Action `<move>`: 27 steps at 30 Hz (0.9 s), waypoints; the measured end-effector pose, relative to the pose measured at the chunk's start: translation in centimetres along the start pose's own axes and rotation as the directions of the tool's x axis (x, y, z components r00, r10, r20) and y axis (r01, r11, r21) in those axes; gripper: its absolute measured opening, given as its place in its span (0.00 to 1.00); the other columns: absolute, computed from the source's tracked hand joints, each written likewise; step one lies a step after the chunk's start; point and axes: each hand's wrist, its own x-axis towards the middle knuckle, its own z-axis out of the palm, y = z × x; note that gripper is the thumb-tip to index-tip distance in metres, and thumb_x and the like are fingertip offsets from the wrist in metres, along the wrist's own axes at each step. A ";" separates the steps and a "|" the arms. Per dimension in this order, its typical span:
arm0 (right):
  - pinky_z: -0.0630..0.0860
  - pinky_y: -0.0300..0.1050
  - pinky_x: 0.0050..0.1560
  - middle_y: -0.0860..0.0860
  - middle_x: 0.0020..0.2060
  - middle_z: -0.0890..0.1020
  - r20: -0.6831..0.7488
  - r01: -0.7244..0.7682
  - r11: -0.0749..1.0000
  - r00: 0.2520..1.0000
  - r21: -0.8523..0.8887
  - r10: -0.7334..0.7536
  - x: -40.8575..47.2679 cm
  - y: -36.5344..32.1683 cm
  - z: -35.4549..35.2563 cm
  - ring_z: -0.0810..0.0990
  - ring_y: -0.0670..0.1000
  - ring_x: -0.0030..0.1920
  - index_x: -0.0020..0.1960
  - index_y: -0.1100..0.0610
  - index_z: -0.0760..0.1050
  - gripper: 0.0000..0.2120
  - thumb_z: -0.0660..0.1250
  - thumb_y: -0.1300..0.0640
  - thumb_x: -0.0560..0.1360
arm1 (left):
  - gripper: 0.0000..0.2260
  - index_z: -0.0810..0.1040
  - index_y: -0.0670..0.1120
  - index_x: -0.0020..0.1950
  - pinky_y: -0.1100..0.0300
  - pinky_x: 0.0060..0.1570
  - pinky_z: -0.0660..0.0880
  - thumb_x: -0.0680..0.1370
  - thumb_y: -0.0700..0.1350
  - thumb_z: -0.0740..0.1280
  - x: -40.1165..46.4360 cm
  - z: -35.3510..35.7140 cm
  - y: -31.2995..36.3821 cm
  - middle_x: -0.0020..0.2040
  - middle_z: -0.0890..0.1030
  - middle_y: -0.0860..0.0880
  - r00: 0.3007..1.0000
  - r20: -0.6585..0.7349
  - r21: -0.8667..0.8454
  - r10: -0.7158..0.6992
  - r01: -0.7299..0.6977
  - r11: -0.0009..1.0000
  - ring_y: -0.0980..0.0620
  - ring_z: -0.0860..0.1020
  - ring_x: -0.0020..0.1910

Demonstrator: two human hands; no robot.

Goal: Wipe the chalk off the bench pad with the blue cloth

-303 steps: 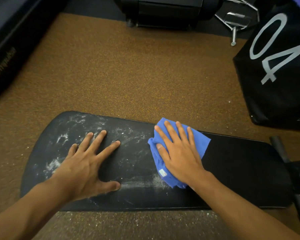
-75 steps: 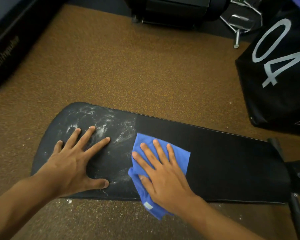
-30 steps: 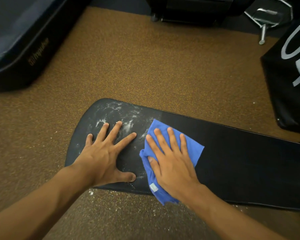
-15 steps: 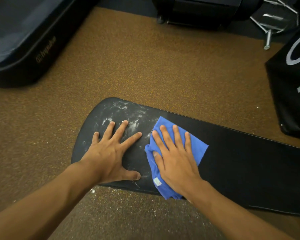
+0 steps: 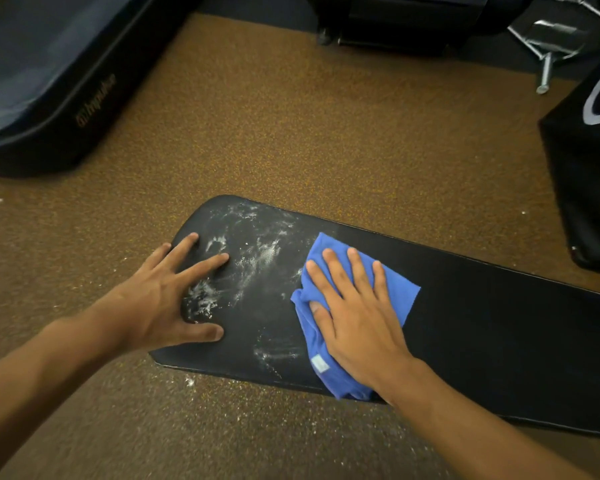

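Observation:
A long black bench pad (image 5: 492, 327) runs from centre to lower right. White chalk smears (image 5: 257, 251) cover its rounded left end; the part right of the cloth looks plain black. My right hand (image 5: 357, 313) lies flat, fingers spread, pressing the folded blue cloth (image 5: 399, 292) onto the pad just right of the chalk. The cloth's near end hangs over the pad's front edge. My left hand (image 5: 167, 296) rests flat and spread on the pad's left end, thumb near the front edge, with chalk between thumb and fingers.
Brown speckled floor (image 5: 291, 133) surrounds the pad, with chalk dust (image 5: 191, 382) scattered by its front edge. A dark padded mat (image 5: 49, 74) lies at upper left, black equipment (image 5: 395, 19) at the top, a metal frame (image 5: 551, 36) upper right, and a black numbered box (image 5: 589, 168) at right.
My left hand has slid left toward the pad's end, uncovering more chalk. My right hand with the cloth has stayed beside the chalk. The view has shifted left over the last second.

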 end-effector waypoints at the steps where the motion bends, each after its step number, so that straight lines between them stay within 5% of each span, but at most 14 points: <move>1: 0.57 0.69 0.77 0.53 0.81 0.63 -0.002 -0.017 1.000 1.000 0.005 0.017 0.2 -0.4 0.0 0.57 0.63 0.81 0.82 0.51 0.60 0.28 0.49 0.44 0.84 | 0.52 0.39 0.74 0.75 0.40 0.78 0.54 0.57 0.85 0.58 0.1 0.2 -0.1 0.81 0.36 0.54 1.000 -0.006 -0.021 0.005 -0.005 1.000 0.40 0.42 0.81; 8: 0.54 0.64 0.77 0.51 0.83 0.57 0.056 0.223 0.974 0.974 -0.047 -0.220 -4.4 1.1 -0.2 0.50 0.59 0.83 0.84 0.50 0.55 0.28 0.48 0.43 0.86 | 0.52 0.40 0.73 0.76 0.39 0.77 0.57 0.60 0.80 0.65 0.1 -0.1 0.3 0.81 0.35 0.55 1.000 0.007 -0.054 -0.008 0.008 0.999 0.41 0.42 0.81; 17: 0.57 0.70 0.76 0.53 0.81 0.62 0.019 0.017 1.000 1.000 0.004 -0.017 0.5 -1.7 -0.3 0.56 0.63 0.81 0.82 0.51 0.61 0.28 0.49 0.45 0.84 | 0.52 0.39 0.72 0.76 0.39 0.77 0.58 0.60 0.80 0.64 0.2 0.1 0.3 0.81 0.36 0.55 1.000 0.003 -0.051 -0.008 0.008 0.999 0.41 0.43 0.81; 23: 0.53 0.64 0.77 0.52 0.83 0.57 0.068 0.265 0.964 0.962 -0.027 -0.263 -4.1 -1.2 -0.4 0.51 0.60 0.83 0.84 0.50 0.55 0.28 0.49 0.43 0.85 | 0.52 0.38 0.72 0.76 0.40 0.77 0.59 0.59 0.81 0.63 0.2 0.2 0.3 0.81 0.36 0.54 1.000 -0.004 -0.035 -0.005 0.005 0.999 0.41 0.43 0.81; 27: 0.55 0.63 0.76 0.52 0.82 0.60 0.064 0.286 0.956 0.957 -0.056 -0.283 -3.8 0.8 -0.6 0.53 0.59 0.82 0.83 0.49 0.57 0.28 0.50 0.43 0.85 | 0.52 0.38 0.72 0.76 0.40 0.77 0.57 0.59 0.81 0.62 0.3 0.0 0.4 0.81 0.36 0.53 1.000 0.011 -0.021 -0.011 0.011 1.000 0.40 0.43 0.81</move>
